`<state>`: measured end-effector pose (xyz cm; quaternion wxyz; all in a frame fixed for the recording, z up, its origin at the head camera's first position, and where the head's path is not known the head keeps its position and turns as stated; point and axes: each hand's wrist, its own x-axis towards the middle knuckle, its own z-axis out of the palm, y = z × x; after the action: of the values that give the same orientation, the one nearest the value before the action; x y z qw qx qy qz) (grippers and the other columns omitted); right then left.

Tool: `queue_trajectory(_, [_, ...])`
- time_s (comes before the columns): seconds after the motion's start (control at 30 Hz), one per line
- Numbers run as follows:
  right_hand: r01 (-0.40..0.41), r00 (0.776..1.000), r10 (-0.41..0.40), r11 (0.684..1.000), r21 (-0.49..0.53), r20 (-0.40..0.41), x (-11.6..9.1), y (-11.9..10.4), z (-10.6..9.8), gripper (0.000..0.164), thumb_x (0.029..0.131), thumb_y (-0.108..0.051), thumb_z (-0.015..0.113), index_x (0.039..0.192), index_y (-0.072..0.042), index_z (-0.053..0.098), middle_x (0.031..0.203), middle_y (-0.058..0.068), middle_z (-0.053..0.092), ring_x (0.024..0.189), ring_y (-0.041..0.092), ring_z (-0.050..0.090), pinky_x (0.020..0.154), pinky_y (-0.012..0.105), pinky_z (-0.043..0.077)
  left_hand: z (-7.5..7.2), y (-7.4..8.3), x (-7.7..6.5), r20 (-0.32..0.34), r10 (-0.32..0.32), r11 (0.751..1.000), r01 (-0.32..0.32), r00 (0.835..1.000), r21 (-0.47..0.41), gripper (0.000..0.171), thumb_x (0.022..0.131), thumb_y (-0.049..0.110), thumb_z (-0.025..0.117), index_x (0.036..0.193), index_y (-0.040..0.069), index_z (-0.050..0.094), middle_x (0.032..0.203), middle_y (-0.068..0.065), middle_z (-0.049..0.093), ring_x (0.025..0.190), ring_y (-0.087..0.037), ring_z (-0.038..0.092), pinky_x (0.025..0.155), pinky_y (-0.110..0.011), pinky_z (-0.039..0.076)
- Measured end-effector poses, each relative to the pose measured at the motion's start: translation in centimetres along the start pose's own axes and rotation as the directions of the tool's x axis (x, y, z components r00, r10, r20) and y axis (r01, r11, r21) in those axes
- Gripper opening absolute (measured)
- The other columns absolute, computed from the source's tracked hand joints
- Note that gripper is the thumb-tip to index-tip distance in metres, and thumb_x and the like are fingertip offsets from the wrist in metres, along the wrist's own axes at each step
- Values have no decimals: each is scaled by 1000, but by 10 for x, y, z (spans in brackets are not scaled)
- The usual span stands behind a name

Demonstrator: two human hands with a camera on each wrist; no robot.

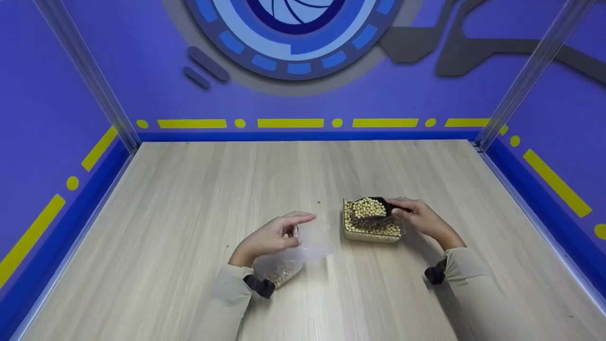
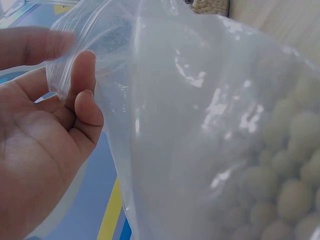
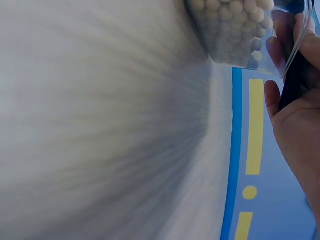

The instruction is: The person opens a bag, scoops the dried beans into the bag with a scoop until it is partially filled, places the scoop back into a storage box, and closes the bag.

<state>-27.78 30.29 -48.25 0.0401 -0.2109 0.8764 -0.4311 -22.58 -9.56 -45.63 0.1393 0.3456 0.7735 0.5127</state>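
My right hand (image 1: 428, 222) grips the handle of a black scoop (image 1: 390, 206), heaped with pale yellow soybeans (image 1: 368, 208). The scoop is over a clear rectangular container (image 1: 374, 237) that holds more of the beans; in the right wrist view its wall shows beside the hand. With its fingers bent at the mouth of a clear zip bag (image 2: 165, 120), my left hand (image 1: 270, 237) holds the bag by the rim. Thumb and index finger are spread apart there. Beans (image 2: 295, 197) lie in the bottom of the bag, partly behind the left wrist in the head view.
A light wood table (image 1: 213, 189) lies under everything, with blue-purple panels (image 1: 303, 106) along its back and sides. A few small specks (image 1: 319, 202) lie on the tabletop. Black straps (image 1: 259, 286) circle both wrists over pale sleeves.
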Motion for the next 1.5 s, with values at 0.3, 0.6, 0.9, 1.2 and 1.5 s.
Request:
queue_trajectory(0.3, [-8, 999, 9, 999, 40, -34, -1, 2, 0, 40, 96, -14, 55, 130, 8, 55, 134, 29, 53, 126, 29, 50, 92, 6, 37, 0, -1, 1, 1, 4, 1000, -4, 1000, 8, 60, 84, -3, 56, 142, 5, 46, 144, -13, 46, 75, -9, 39, 69, -23, 38])
queue_trajectory(0.6, [-12, 999, 14, 998, 66, -42, -2, 2, 1, 44, 97, -18, 55, 132, 8, 53, 136, 29, 50, 127, 17, 48, 93, 5, 37, 0, 0, 0, 3, 6, 1000, -6, 1000, 3, 60, 84, -1, 55, 143, 4, 45, 145, -13, 45, 75, -8, 40, 70, -23, 39])
queue_trajectory(0.9, [-17, 999, 22, 995, 97, -46, -2, -3, -1, 44, 97, -17, 54, 134, 8, 51, 139, 28, 48, 132, 44, 38, 93, 5, 36, -1, -1, 1, 10, 8, 1000, -8, 1000, -10, 59, 85, -4, 55, 143, 3, 45, 143, -14, 46, 76, -9, 42, 70, -22, 37])
queue_trajectory(1.2, [11, 998, -4, 994, 113, -61, -1, -7, -5, 44, 96, -17, 56, 133, 8, 52, 137, 28, 49, 113, -13, 47, 92, 7, 40, 0, 1, 0, -3, 0, 1000, 0, 1000, -11, 59, 84, -5, 57, 142, 0, 44, 145, -17, 44, 74, -10, 39, 68, -23, 35])
queue_trajectory(1.5, [61, 996, -50, 988, 144, -78, 1, -17, -5, 41, 96, -13, 56, 129, 11, 54, 133, 32, 51, 111, -13, 50, 91, 8, 42, -1, -2, 0, -3, 6, 1000, -6, 1000, 5, 59, 85, -2, 57, 142, 4, 46, 144, -14, 46, 76, -9, 41, 70, -23, 37])
